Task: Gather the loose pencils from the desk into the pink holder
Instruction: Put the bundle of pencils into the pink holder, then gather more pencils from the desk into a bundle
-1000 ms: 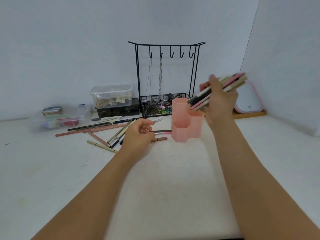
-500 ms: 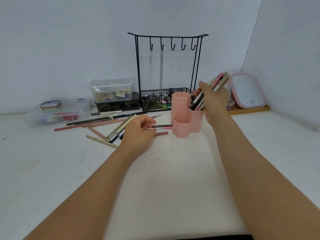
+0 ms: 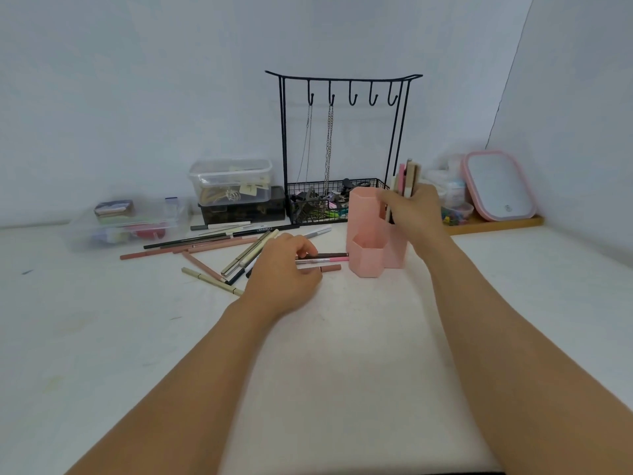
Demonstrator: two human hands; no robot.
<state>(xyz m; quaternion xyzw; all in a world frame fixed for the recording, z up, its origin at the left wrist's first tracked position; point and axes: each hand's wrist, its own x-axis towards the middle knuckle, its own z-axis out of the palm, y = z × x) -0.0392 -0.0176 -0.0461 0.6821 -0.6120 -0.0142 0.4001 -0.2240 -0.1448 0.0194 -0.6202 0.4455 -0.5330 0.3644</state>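
The pink holder (image 3: 368, 260), made of hexagonal tubes, stands upright in the middle of the white desk. My right hand (image 3: 416, 212) is closed around a bundle of pencils (image 3: 406, 178), held nearly upright with their lower ends inside the holder's right tube. Several loose pencils (image 3: 212, 243) lie scattered left of the holder. My left hand (image 3: 284, 269) rests on the desk over them, fingers curled on a dark and pink pencil (image 3: 325, 258) that lies flat against the holder's base.
A black wire jewellery stand (image 3: 342, 149) with hooks and a basket rises behind the holder. Clear plastic boxes (image 3: 233, 181) sit at the back left. A pink-framed mirror (image 3: 496, 185) leans on a wooden tray at the back right.
My right hand has swung the bundle from slanted above the holder to nearly upright, lowering its ends into the right tube. My left hand has reached slightly right onto the pencils beside the holder.
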